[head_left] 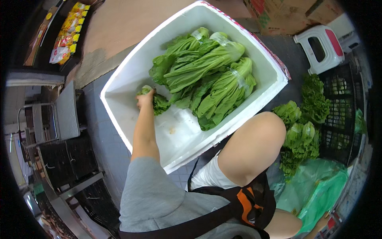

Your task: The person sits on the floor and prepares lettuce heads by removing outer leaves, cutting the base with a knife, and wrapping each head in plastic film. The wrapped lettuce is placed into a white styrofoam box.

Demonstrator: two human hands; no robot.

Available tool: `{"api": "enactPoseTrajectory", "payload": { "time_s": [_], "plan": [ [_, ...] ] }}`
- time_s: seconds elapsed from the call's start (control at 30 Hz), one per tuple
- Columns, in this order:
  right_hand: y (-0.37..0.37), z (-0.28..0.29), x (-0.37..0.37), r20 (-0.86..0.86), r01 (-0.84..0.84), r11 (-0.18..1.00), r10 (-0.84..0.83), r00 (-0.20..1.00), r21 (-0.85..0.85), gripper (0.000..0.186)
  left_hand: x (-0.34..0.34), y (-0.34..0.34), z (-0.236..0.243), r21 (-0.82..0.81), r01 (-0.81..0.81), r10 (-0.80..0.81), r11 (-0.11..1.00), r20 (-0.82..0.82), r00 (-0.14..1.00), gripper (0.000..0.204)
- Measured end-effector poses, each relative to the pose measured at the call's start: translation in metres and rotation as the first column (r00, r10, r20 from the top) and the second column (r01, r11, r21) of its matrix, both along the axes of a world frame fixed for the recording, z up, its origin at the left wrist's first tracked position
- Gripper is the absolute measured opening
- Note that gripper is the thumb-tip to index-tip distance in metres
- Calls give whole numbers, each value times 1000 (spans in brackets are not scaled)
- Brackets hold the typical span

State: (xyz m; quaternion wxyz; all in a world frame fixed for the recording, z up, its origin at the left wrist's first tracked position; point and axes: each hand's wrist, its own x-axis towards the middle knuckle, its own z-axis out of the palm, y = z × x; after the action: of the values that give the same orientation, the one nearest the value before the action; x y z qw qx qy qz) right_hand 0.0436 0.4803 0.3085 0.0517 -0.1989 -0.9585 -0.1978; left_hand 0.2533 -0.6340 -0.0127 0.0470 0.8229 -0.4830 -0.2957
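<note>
Left grip (145, 99) is wrapped round one small, frilly green leafy bunch (161, 105), at nine o'clock in a white rectangular foam box (126, 85). Three large, taped green leafy bundles (203, 68) lie toward one o'clock. Right grip (321, 224), four o'clock: state cannot be told.

One wide fisheye view looks steeply down from the person's head into the box (179, 137), fairly near.

Free room in the foam box (179, 127) at its near corner, leafy bunches (205, 71) beyond as obstacles.
</note>
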Motion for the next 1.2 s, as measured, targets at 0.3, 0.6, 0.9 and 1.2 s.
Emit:
{"api": "enactPoseTrajectory", "payload": {
  "time_s": [0.3, 0.6, 0.9, 1.2],
  "plan": [
    [-72, -22, 52, -41, 116, 951, -134, 990, -288, 44, -36, 12, 97, -241, -28, -146, 970, -673, 725, 61],
    [-42, -85, 24, -172, 171, 877, -272, 947, -448, 39, -244, 264, 300, -735, 619, -808, 278, -527, -262, 37],
    [-136, -91, 12, -310, -102, 610, -246, 918, -786, 26, -428, 558, 86, 460, 863, -900, -210, -436, 13, 103],
    [-121, -83, 47, -302, -149, 443, -297, 906, -884, 23, -433, 656, 17, 368, 885, -655, 286, -599, 461, 121]
  ]
}}
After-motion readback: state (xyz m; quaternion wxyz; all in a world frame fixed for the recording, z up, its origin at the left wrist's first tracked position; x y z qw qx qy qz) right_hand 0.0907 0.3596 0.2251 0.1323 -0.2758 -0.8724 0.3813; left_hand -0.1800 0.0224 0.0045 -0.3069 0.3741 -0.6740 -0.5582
